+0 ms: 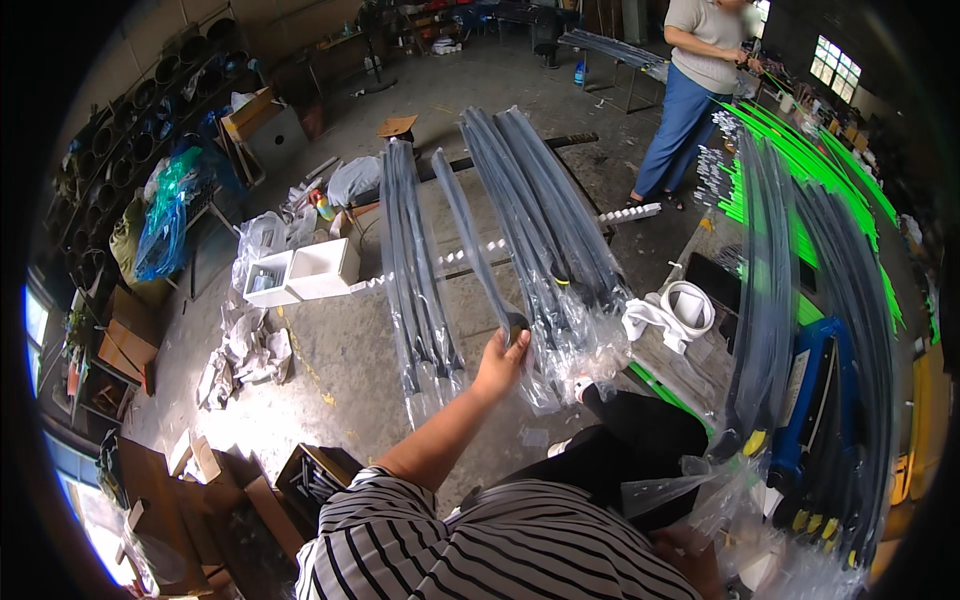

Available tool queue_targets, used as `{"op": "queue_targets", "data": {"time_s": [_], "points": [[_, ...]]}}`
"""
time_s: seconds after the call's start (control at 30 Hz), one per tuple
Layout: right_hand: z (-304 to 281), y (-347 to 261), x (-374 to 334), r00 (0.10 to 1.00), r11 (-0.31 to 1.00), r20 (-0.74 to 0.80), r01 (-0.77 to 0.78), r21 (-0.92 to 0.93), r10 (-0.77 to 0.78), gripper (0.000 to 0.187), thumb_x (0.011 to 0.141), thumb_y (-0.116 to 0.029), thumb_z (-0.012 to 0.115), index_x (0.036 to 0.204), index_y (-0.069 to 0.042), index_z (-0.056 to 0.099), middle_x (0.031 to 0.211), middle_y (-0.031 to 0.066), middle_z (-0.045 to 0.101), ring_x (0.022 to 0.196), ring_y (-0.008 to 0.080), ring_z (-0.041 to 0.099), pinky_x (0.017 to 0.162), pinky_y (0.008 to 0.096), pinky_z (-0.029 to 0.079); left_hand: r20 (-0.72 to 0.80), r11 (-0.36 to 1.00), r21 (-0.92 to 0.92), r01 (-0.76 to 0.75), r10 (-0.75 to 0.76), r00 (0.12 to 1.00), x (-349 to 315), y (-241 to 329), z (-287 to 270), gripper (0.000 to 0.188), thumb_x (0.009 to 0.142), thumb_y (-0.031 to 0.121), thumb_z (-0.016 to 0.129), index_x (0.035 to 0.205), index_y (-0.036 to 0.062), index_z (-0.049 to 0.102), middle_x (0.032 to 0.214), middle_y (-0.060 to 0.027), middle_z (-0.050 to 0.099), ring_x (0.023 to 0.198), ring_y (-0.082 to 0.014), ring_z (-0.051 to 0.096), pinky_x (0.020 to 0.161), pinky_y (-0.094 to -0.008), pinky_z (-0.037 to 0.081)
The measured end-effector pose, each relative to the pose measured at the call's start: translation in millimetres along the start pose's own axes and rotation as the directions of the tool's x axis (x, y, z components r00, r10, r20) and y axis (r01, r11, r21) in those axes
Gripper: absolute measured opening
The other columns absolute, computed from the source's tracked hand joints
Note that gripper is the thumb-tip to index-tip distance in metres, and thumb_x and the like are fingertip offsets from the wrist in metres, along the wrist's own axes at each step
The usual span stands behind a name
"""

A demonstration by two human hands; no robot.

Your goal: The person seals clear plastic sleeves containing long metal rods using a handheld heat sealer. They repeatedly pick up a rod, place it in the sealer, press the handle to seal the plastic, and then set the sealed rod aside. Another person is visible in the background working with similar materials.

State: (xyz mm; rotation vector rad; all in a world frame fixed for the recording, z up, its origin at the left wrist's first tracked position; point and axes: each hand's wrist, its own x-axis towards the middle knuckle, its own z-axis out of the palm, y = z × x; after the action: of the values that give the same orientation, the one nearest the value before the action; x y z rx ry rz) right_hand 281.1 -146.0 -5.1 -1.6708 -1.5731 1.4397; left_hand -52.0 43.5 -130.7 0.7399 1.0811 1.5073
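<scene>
My left hand reaches forward, its fingers closed around the near end of a long dark rod in a clear plastic sleeve. That rod slants away from me across a low rack, between a narrow bundle of sleeved rods on the left and a wider bundle on the right. Crumpled sleeve ends bunch up beside my fingers. Low at the right, my right hand shows only in part beside loose clear plastic; its fingers are hidden.
Right of me, a bench carries more sleeved rods, bright green strips, a blue tool case and a white roll. White bins and cardboard boxes stand left. A person stands beyond the bench.
</scene>
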Motion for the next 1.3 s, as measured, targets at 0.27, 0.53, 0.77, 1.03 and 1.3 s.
{"op": "queue_targets", "data": {"time_s": [0.27, 0.53, 0.77, 1.03, 1.3], "points": [[-22, -62, -46, 0.946, 0.960, 0.175, 0.255, 0.116, -0.273, 0.014, 0.078, -0.006, 0.056, 0.090, 0.003, 0.057, 0.077, 0.0069, 0.059, 0.066, 0.0097, 0.053, 0.059, 0.0197, 0.042, 0.167, 0.804, 0.418, -0.424, 0.390, 0.905, -97, 34, 78, 0.015, 0.081, 0.013, 0.054, 0.080, 0.0029, 0.044, 0.057, -0.0060, 0.048, 0.049, -0.0146, 0.045, 0.046, -0.0283, 0.037], [21, -113, 6, 0.627, 0.654, -0.221, 0.630, -0.419, -0.747, 0.048, 0.071, -0.012, 0.064, 0.112, 0.003, 0.045, 0.105, 0.0179, 0.055, 0.091, 0.0261, 0.057, 0.075, 0.0321, 0.045, 0.606, 0.584, 0.467, -0.664, 0.336, 0.721, -178, 30, 124, 0.025, 0.068, 0.011, 0.060, 0.087, 0.0007, 0.046, 0.066, -0.0166, 0.054, 0.059, -0.0337, 0.056, 0.052, -0.0383, 0.045], [10, -84, 12, 0.838, 0.873, -0.283, 0.488, 0.008, -0.466, 0.023, 0.073, -0.013, 0.063, 0.087, 0.004, 0.057, 0.067, 0.0110, 0.061, 0.059, 0.0152, 0.060, 0.056, 0.0267, 0.046, 0.948, 0.413, 0.232, -0.880, 0.105, 0.300, -186, 69, 136, 0.046, 0.072, 0.035, 0.064, 0.093, -0.0036, 0.050, 0.075, -0.0129, 0.056, 0.059, -0.0256, 0.057, 0.052, -0.0318, 0.046], [-57, -36, -65, 0.985, 0.993, -0.135, 0.112, 0.027, -0.107, 0.010, 0.076, -0.011, 0.059, 0.071, -0.003, 0.059, 0.050, -0.0029, 0.048, 0.039, 0.0038, 0.039, 0.036, 0.0194, 0.028, 0.364, 0.988, -0.145, -0.044, 0.095, 0.927, -74, 129, 123, 0.066, 0.083, 0.042, 0.046, 0.116, -0.0134, 0.036, 0.103, -0.0211, 0.054, 0.084, -0.0242, 0.058, 0.078, -0.0348, 0.045], [-62, 32, -83, 0.928, 0.912, -0.219, 0.213, -0.350, -0.301, 0.005, 0.073, -0.009, 0.063, 0.071, -0.006, 0.060, 0.049, -0.0054, 0.044, 0.038, 0.0034, 0.036, 0.034, 0.0207, 0.027, 0.266, 0.926, -0.356, 0.128, -0.031, 0.964, -22, 138, 131, 0.028, 0.078, 0.024, 0.060, 0.083, -0.0035, 0.056, 0.079, -0.0111, 0.060, 0.074, -0.0200, 0.060, 0.070, -0.0312, 0.049]]}}
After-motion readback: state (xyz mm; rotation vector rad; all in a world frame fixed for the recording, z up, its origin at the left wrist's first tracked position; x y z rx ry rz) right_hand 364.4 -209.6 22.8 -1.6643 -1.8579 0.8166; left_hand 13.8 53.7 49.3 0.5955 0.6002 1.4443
